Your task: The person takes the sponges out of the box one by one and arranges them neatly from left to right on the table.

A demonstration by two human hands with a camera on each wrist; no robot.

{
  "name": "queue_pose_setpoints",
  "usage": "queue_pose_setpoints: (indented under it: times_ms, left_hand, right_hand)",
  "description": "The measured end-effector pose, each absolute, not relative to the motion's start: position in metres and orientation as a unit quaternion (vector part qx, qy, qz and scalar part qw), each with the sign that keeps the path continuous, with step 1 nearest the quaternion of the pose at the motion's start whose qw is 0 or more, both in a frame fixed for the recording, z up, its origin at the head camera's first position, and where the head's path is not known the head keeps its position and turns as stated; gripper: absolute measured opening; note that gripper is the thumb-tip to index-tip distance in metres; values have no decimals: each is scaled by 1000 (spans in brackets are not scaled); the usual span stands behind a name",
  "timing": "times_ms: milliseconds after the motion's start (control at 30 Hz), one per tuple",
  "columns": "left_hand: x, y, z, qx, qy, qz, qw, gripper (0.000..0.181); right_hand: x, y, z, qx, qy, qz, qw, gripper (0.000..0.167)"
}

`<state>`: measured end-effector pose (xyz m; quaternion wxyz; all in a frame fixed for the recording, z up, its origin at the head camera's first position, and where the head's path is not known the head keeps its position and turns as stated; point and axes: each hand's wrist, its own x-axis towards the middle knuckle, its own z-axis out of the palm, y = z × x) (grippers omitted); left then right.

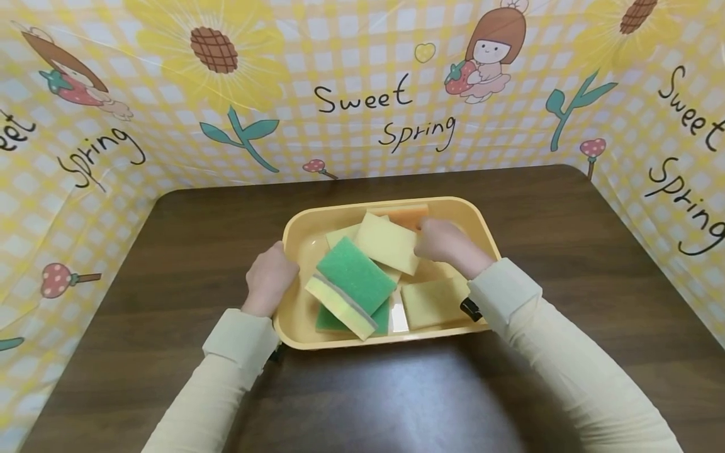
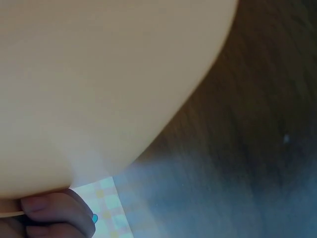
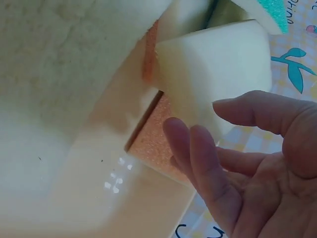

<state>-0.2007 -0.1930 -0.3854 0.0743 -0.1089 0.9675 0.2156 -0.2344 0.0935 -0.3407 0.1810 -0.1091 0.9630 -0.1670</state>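
Well now, both hands were busy at the yellow tray, and it sat between them on the brown desk (image 1: 187, 270)! Over on the left edge, the left hand (image 1: 272, 274) had the tray (image 1: 467, 229) gripped by its rim, fingers curled round it. And the right hand (image 1: 446, 242)? That one was inside, toward the far right, its fingers loosely bent, thumb well apart, nothing pinched. Just ahead of those fingers the orange sponge (image 1: 403, 217) lay along the far wall; whether they touched it, I couldn't tell. Right beside them, on the left, a cream sponge (image 1: 387, 242) lay tilted over others. Between the two hands, nearer the person, a green-faced sponge (image 1: 355, 275) topped a heap, another patch of green (image 1: 382, 319) peeking out below! And under the right wrist, a pale yellow sponge (image 1: 432, 302) lay in the near right corner.
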Motion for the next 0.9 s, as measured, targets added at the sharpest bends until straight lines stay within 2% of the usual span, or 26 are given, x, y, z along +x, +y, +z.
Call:
queue_pose_setpoints:
  times_ms: [200, 400, 633, 900]
  left_hand:
    - [-201, -192, -385, -114, 967, 214, 78, 36]
    - [-202, -192, -385, -117, 967, 209, 84, 37]
    - [-201, -194, -388, -121, 966, 213, 85, 37]
    - [-201, -192, -387, -115, 966, 220, 78, 37]
  right_hand:
    - [-236, 92, -345, -113, 957, -193, 185, 52]
    - [-233, 95, -343, -108, 959, -192, 177, 39]
    - [-228, 101, -333, -124, 952, -216, 176, 36]
    - [-233, 124, -323, -132, 945, -265, 137, 25]
